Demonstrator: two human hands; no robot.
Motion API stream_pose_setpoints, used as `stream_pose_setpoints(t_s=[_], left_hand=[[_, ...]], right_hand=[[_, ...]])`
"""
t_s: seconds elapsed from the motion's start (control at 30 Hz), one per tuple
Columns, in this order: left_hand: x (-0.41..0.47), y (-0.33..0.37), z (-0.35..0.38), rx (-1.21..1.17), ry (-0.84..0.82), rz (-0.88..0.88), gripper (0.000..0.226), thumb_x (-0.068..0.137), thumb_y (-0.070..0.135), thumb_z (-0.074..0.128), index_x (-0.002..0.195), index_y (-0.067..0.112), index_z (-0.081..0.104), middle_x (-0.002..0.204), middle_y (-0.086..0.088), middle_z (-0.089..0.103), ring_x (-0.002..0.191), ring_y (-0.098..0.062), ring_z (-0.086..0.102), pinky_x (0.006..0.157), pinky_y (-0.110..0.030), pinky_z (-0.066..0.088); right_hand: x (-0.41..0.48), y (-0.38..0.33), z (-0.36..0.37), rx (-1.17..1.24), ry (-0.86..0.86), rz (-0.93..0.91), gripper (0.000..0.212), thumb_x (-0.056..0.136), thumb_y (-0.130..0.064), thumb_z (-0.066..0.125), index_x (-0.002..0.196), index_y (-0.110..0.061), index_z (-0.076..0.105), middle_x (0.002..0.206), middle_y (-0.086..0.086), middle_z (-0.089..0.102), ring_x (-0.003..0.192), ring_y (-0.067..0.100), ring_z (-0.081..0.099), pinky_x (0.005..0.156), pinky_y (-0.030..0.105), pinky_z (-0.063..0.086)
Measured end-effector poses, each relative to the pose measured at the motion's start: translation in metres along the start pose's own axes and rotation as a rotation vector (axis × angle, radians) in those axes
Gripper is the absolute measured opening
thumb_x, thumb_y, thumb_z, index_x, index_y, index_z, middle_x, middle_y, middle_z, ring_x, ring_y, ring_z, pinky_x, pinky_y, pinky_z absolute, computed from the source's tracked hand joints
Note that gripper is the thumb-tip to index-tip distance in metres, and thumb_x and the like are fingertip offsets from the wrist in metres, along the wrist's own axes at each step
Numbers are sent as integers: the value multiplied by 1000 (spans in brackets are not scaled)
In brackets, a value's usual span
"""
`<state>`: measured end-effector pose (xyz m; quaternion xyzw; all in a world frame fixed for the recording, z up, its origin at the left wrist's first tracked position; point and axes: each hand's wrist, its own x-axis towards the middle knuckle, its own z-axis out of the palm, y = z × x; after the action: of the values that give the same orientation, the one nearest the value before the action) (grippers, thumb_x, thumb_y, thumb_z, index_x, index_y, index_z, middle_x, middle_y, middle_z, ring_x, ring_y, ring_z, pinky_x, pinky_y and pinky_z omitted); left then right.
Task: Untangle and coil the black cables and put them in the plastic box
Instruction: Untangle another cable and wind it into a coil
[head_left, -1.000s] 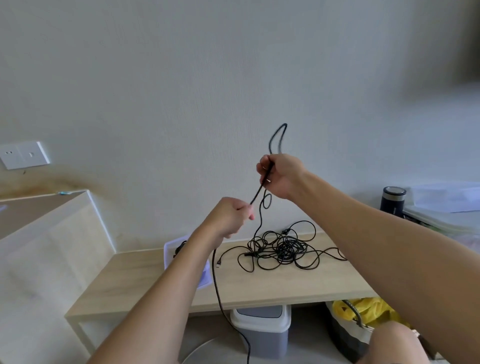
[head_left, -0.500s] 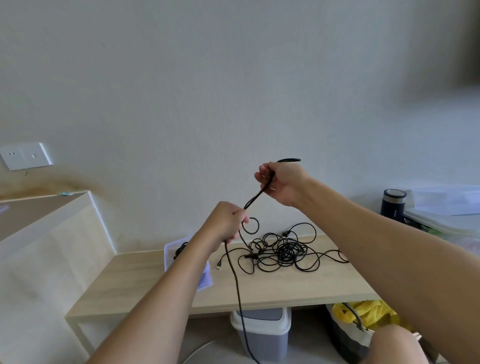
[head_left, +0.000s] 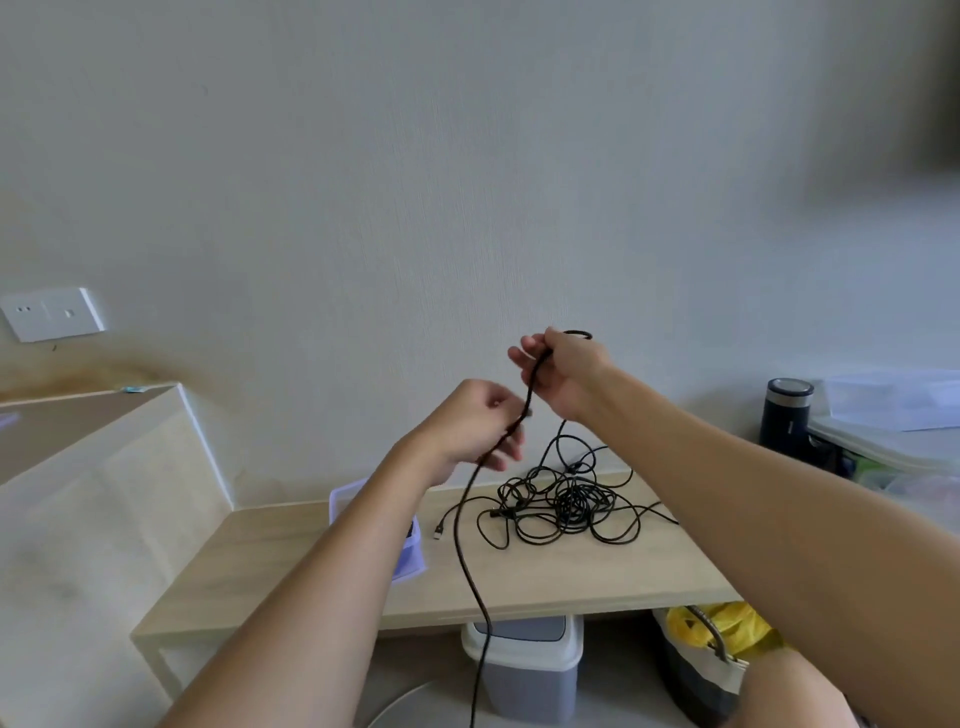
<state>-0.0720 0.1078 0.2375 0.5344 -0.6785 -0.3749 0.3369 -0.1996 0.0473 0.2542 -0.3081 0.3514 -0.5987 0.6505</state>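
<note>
Right hand (head_left: 563, 376) is up above the table (head_left: 597, 577), fingers curled round the cable (head_left: 464, 551), with a short loop poking out over the knuckles. Left hand (head_left: 467, 431) is lower and nearer, fingers closed round the same cable. It's blurred, so I can't tell how tight. From the left hand the cable drops past the table's front edge and out of the bottom of the view, free end not visible.

Rest of the cables: a tangle (head_left: 563, 504) lying on the table, to the right of the plastic box (head_left: 340, 512), which is mostly hidden behind the left forearm. One strand climbs from the tangle toward the right hand, so the held cable doesn't look free of it yet.

Risks as I see them:
- Pulling hard on the held cable likely cinches knots in the tangle, or drags the whole lot toward the edge. Feed slack, don't yank.
- The loop in the right hand is small. With a loose grip it springs open and the coil starts over.
- The hanging length runs out of sight near the bin (head_left: 519, 670) under the table and could snag there.
- A plug (head_left: 438, 531) lying loose between box and tangle can hook through a loop as strands slide.
- Twisting every turn the same way builds kinks.
</note>
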Motion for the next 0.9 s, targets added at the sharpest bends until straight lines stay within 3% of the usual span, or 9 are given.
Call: stream_pose_setpoints(t_s=[0.17,0.27,0.33,0.43,0.53,0.6,0.73,0.83,0.9], left_hand=[[4,8,13,-210,234,121,34,104,31,48,85,6,62,64,3,43,43,-9,38,44,-23,29],[2,-1,4,-99,282,182,33,102,30,54,75,12,64,50,8,37,45,-13,29,45,-23,22],[3,-8,-3,44,261,149,37,104,27,49,71,13,57,52,2,37,44,-14,31,46,-24,25],[0,-18,-9,123,164,0,37,106,22,39,74,9,53,67,-11,53,47,-13,58,53,-26,43],[-3,-11,0,-207,67,-30,31,107,22,41,91,2,59,81,-12,59,64,-28,68,62,-35,56],[-1,-1,11,-288,109,47,25,103,25,53,98,2,62,78,-11,59,54,-25,62,54,-33,54],[4,-12,11,150,116,154,28,102,16,47,77,10,59,55,1,44,42,-14,44,48,-26,35],[-1,-25,0,387,-111,27,30,103,8,32,83,9,54,65,-5,55,62,-21,67,49,-16,39],[-3,-21,0,231,-112,7,26,105,14,36,98,6,60,84,-10,68,80,-24,71,62,-12,45]], right_hand=[[-3,-4,6,3,-34,-22,28,106,-23,40,81,-12,48,52,0,60,61,17,68,61,30,50],[-2,-23,-2,-56,36,-73,26,104,-25,46,81,-13,53,54,-3,62,64,14,71,60,26,50],[-2,-29,-6,-79,59,-90,27,103,-27,48,81,-13,55,55,-3,64,65,14,71,58,26,49],[-2,-32,-10,-54,103,-105,32,104,-30,45,81,-11,56,54,-2,64,62,16,71,53,25,45],[-2,-23,-7,-45,102,-74,37,106,-31,36,85,-8,55,54,0,65,60,17,71,50,24,44],[-3,-13,-1,-33,60,-23,38,108,-26,29,88,-5,55,54,1,65,57,17,70,51,25,43],[-4,-19,4,17,48,11,37,104,-11,21,87,-6,53,53,1,63,50,14,66,53,24,42],[1,-25,-1,28,92,10,37,99,-4,16,78,-13,46,43,-4,52,43,12,60,48,21,38],[2,-17,-1,-2,62,0,35,101,-6,19,78,-15,43,42,-5,49,48,12,61,50,22,38]])
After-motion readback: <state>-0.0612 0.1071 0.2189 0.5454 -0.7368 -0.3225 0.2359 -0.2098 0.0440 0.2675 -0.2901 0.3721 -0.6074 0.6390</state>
